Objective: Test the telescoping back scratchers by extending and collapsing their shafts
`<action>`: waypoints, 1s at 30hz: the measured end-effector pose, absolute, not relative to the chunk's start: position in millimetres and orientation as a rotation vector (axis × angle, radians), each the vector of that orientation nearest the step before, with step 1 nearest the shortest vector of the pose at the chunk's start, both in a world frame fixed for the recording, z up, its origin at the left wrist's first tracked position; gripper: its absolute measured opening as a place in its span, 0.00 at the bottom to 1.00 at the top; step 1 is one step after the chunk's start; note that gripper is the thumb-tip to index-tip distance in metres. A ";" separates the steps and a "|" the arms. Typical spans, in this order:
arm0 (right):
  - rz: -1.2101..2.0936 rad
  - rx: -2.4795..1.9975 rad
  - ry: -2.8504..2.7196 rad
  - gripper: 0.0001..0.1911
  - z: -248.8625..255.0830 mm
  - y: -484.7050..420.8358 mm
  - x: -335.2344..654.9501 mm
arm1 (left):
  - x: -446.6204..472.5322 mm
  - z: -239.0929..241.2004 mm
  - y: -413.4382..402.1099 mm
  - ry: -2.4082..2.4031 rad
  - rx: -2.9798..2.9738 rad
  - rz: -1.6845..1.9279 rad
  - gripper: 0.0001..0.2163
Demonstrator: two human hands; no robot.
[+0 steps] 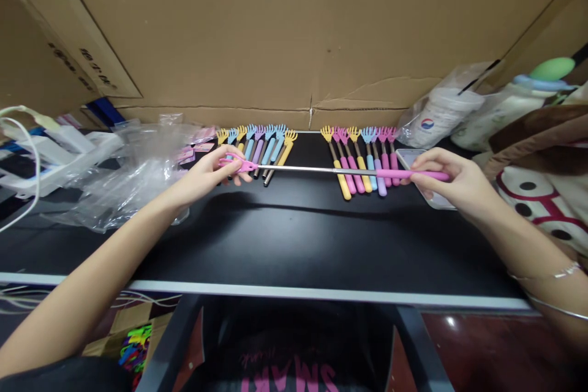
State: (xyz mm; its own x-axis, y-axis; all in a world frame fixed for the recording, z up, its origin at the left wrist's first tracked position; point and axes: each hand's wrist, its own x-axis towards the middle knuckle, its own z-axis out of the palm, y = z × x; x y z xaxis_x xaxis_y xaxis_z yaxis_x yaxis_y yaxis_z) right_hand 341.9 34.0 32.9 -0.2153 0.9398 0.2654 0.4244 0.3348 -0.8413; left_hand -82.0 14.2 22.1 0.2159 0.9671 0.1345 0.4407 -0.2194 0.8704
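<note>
A pink telescopic back scratcher [298, 169] is stretched out level above the black table, its metal rod extended. My left hand [225, 166] is closed on its pink claw end, at the left. Around the pink handle at the other end, the fingers of my right hand [443, 177] are wrapped. Behind the rod lie two groups of back scratchers with claws pointing away: a left group [260, 150] in blue, yellow and purple, and a right group [358, 162] in yellow, pink, blue and purple.
Crumpled clear plastic bags [138, 171] and a white rack with a cable [59, 159] occupy the left. On the right stand a bagged white cup [443, 113], a bottle [523, 104] and a shallow clear tray [438, 201]. A cardboard wall [275, 30] rises behind the table.
</note>
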 end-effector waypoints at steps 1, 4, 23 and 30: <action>0.809 -1.210 -1.792 0.20 32.1 34.4 341.7 | -81.5 21.5 14.3 1.301 1.788 0.929 0.15; 0.814 -1.213 -1.804 0.20 28.3 36.6 341.3 | -79.5 18.9 14.7 1.269 1.844 0.902 0.15; 0.757 -1.259 -2.032 0.17 23.9 38.0 342.6 | -75.8 15.3 12.9 1.225 1.999 0.890 0.12; 0.865 -1.266 -2.035 0.18 23.1 38.5 345.0 | -75.9 15.6 11.7 1.197 2.019 0.923 0.10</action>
State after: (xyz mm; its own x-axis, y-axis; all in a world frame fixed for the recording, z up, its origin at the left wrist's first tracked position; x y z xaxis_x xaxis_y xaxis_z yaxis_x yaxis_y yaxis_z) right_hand 345.0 38.5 23.1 -0.3773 0.9158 0.1379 0.5359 0.3373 -0.7739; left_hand -75.9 11.7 15.6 0.3483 0.9018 0.2557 0.4772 -0.4054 0.7797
